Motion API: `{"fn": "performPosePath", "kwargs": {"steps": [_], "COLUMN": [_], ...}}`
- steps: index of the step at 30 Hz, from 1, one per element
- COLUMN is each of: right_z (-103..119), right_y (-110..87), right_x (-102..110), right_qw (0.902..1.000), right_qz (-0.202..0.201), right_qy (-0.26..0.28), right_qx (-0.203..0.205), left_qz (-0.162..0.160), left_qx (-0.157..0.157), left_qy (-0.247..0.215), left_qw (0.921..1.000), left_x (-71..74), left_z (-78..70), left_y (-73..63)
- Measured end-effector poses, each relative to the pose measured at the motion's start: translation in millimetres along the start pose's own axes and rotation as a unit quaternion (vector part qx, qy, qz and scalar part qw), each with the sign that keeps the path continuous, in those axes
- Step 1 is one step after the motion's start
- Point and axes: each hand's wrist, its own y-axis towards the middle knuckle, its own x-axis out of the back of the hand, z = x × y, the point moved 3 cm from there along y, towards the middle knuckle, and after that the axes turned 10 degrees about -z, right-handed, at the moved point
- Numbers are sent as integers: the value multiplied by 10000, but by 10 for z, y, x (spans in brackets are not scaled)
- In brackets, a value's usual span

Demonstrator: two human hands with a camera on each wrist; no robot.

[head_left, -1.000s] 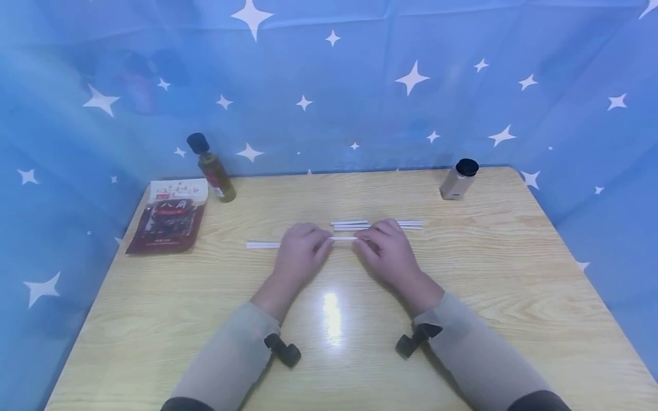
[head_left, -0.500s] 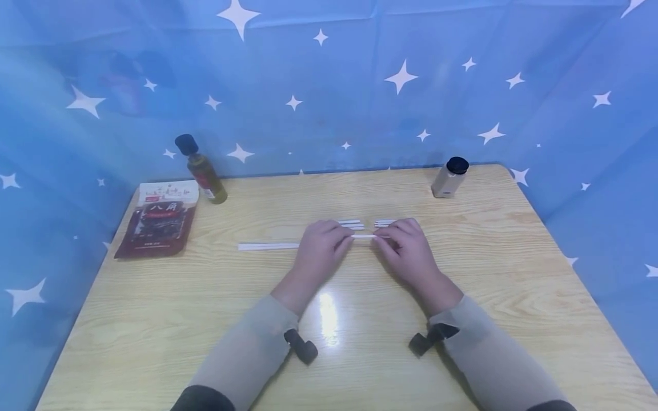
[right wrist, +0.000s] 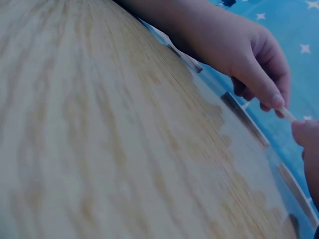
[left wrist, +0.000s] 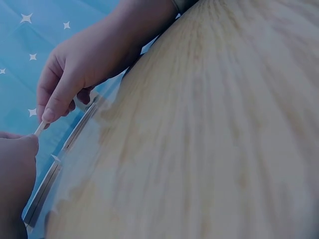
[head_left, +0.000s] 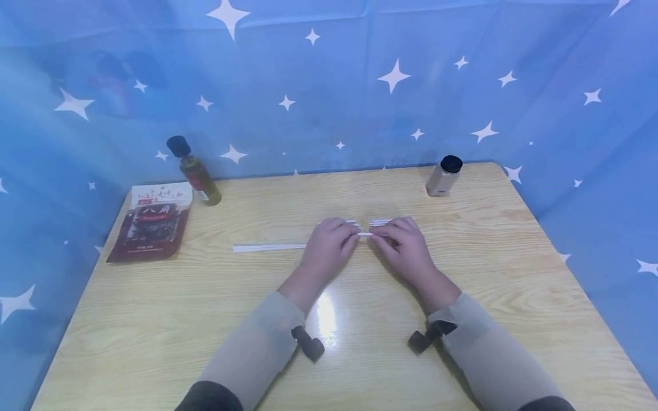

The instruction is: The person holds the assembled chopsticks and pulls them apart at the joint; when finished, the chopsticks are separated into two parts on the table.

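Observation:
My left hand (head_left: 329, 245) and right hand (head_left: 403, 248) pinch one thin white stick (head_left: 364, 234) from either side, with a short piece showing between the fingertips. In the left wrist view the pale stick (left wrist: 41, 128) looks lifted off the table; its ends are hidden in the hands. Just behind the hands lie further thin sticks (head_left: 380, 222) in two groups, with a small gap between them. More white sticks (head_left: 267, 248) lie flat to the left of my left hand, partly covered by it.
A glass bottle (head_left: 200, 180) with a black cap stands at the back left beside a dark red spice pouch (head_left: 149, 225). A small black-lidded jar (head_left: 444, 176) stands at the back right. A blue star-patterned curtain (head_left: 339, 85) hangs behind the wooden table (head_left: 154, 319).
Both hands have shifted right over the table, the left hand more. They are closer together, so less of the stick shows between them. The head view has turned slightly right.

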Motion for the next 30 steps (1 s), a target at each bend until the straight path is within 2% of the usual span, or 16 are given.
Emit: {"fn": "performPosePath", "kwargs": {"steps": [5,9,13,16,22,30], "right_z": [-12,-26,-67,-97,-118,-126], "right_y": [1,4,24,32,12,44], "right_x": [-4,3,36,62,63,61], "right_qw": [9999,9997,9986,9975,9976,9988], "right_qz": [-21,-5,-151,-270,-256,-136], "right_qy": [15,56,29,-18,-74,-338], "right_qx": [-133,-234,-514,-652,-643,-315], "left_qz": [112,300,101,-90,-138,81], "left_qx": [28,184,509,559,358,483], "left_qy": [81,90,-25,-162,-164,69], "left_qw": [9999,9993,9986,9983,9991,9988], "left_x": [-18,-29,3,28,27,21], "left_z": [-2,8,35,47,54,52], "left_y": [5,11,24,26,3,1]}}
